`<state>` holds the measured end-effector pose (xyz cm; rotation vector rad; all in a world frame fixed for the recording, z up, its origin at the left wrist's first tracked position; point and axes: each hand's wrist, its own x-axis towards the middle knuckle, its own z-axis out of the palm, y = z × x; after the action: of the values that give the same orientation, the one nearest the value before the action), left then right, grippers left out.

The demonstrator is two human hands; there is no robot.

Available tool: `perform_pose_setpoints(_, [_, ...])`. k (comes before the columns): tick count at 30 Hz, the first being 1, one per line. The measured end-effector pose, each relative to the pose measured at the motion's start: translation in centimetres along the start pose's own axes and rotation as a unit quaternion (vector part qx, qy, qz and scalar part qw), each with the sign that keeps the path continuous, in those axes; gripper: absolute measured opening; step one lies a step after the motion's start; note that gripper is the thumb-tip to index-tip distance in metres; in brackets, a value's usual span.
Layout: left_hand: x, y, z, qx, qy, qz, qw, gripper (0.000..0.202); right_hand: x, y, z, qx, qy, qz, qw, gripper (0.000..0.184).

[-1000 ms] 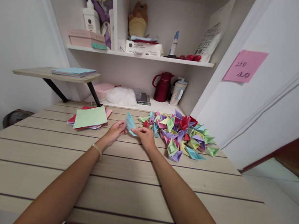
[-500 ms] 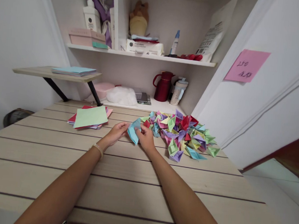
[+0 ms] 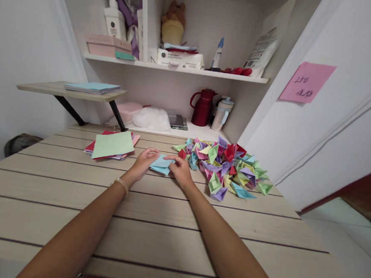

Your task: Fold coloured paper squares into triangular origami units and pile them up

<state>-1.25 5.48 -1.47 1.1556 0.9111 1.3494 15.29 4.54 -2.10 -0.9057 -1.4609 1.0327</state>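
Note:
A folded piece of light blue paper (image 3: 160, 164) is held low over the slatted table, between both hands. My left hand (image 3: 145, 160) grips its left edge, fingers curled behind it. At the right edge, my right hand (image 3: 180, 169) pinches the paper between thumb and fingers. Just right of that hand spreads a heap of small folded paper boats (image 3: 222, 165) in red, purple, green, yellow, pink and blue. To the left lies a stack of coloured paper sheets (image 3: 113, 145), pale green on top.
A small raised wooden stand (image 3: 45, 86) at the left bears blue sheets (image 3: 92, 87). Behind the table, a white shelf unit (image 3: 178, 69) holds a dark red jug (image 3: 202, 108), a pale tumbler (image 3: 222, 114) and a white plastic bag (image 3: 151, 118). A pink note (image 3: 308, 82) sticks to the right wall.
The blue paper has turned from upright and tilted to lying flatter and wider between the hands. My left hand has shifted slightly left, and its grip has changed.

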Motion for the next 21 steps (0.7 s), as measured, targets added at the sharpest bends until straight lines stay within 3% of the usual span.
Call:
perform_pose_setpoints(2, [-0.1, 0.2, 0.1, -0.015, 0.007, 0.002, 1.000, 0.031, 0.0, 0.2, 0.0, -0.003, 0.008, 0.011, 1.000, 0.033])
perform_pose_setpoints(5, [-0.5, 0.7, 0.3, -0.013, -0.027, -0.015, 0.999, 0.030, 0.2, 0.4, 0.0, -0.007, 0.037, 0.024, 0.999, 0.035])
perform_pose_setpoints(10, [-0.9, 0.9, 0.4, 0.014, -0.063, -0.015, 0.998, 0.042, 0.4, 0.5, -0.1, -0.010, 0.052, 0.022, 0.998, 0.031])
perform_pose_setpoints(12, [-0.8, 0.6, 0.2, 0.018, -0.061, -0.015, 0.998, 0.044, 0.4, 0.5, 0.0, -0.010, 0.057, 0.022, 0.998, 0.030])
perform_pose_setpoints(17, [-0.2, 0.0, 0.0, 0.024, -0.028, -0.010, 0.999, 0.027, 0.4, 0.4, 0.1, 0.008, 0.060, 0.004, 0.998, 0.029])
perform_pose_setpoints(21, [0.0, -0.1, 0.1, 0.017, -0.016, -0.006, 1.000, 0.033, 0.5, 0.6, 0.2, 0.061, 0.068, 0.006, 0.996, 0.025])
